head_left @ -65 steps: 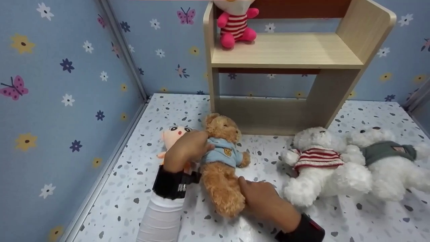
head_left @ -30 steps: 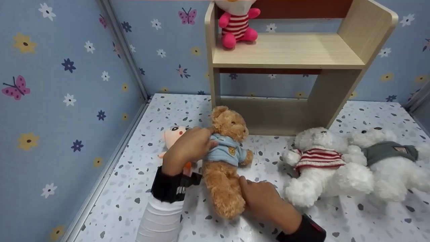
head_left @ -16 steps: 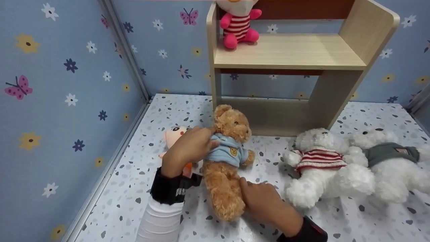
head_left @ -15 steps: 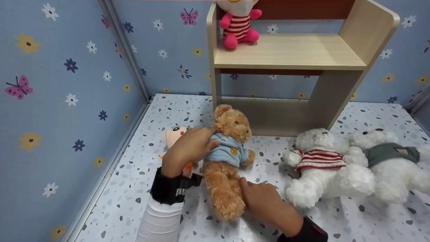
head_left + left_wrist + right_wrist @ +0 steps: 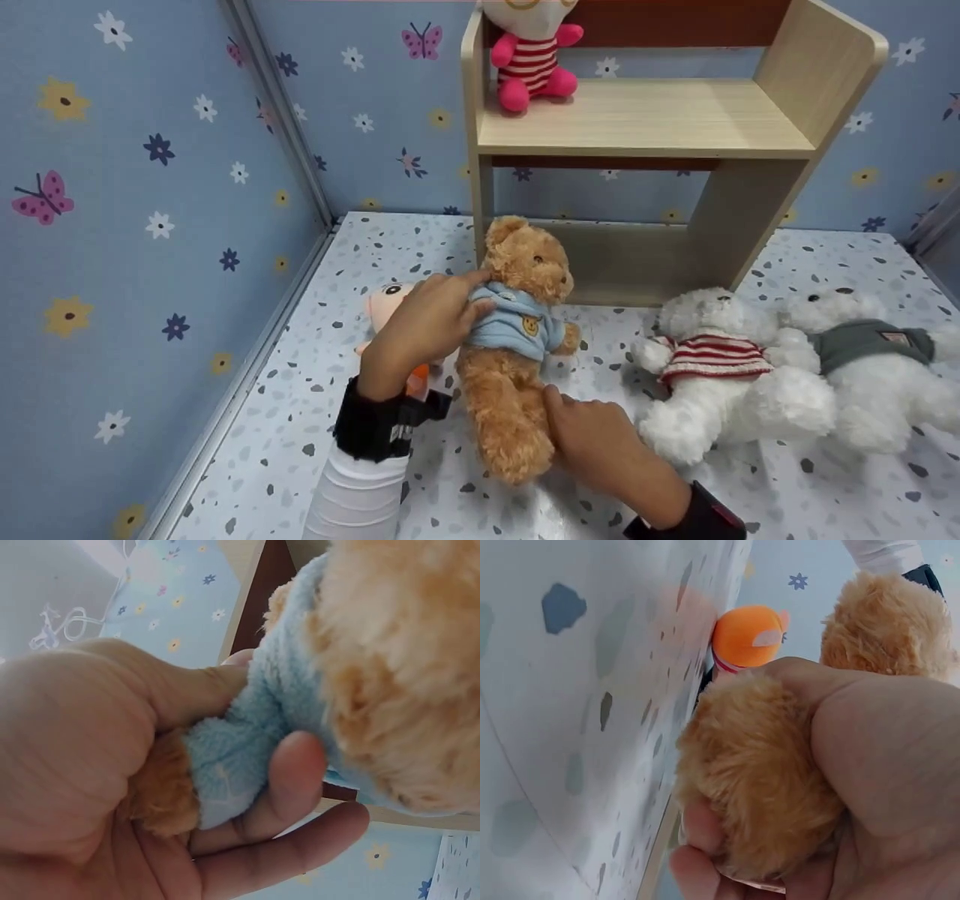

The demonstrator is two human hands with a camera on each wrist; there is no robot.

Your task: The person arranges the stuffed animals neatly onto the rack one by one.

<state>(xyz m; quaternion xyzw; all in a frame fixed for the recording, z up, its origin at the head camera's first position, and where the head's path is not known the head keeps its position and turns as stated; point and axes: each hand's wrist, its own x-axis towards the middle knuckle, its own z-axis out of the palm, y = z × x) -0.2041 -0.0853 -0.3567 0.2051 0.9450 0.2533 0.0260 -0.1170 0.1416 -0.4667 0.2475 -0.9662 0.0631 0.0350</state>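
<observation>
A brown teddy bear [image 5: 514, 326] in a light blue shirt leans back in front of the shelf unit, head toward it. My left hand [image 5: 427, 319] holds it at the shoulder; in the left wrist view, thumb and fingers wrap its sleeved arm [image 5: 229, 765]. Lower down, my right hand [image 5: 604, 442] grips one leg, and the right wrist view shows fingers curled around that furry leg [image 5: 757, 780]. Behind my left hand lies a pale doll [image 5: 384, 306] with orange clothing, mostly hidden. Some of my fingertips are hidden by the bear's fur.
The wooden shelf unit [image 5: 645, 142] stands at the back, with a pink plush toy [image 5: 531, 64] in red stripes on its upper left. Two white bears, one in a striped shirt [image 5: 716, 356] and one in a grey-green shirt [image 5: 862, 345], lie at right. A flowered wall [image 5: 187, 225] bounds the left.
The teddy bear has moved up and slightly right toward the shelf unit, its head now higher. Both my hands have moved along with it, still gripping it. The other toys stay put.
</observation>
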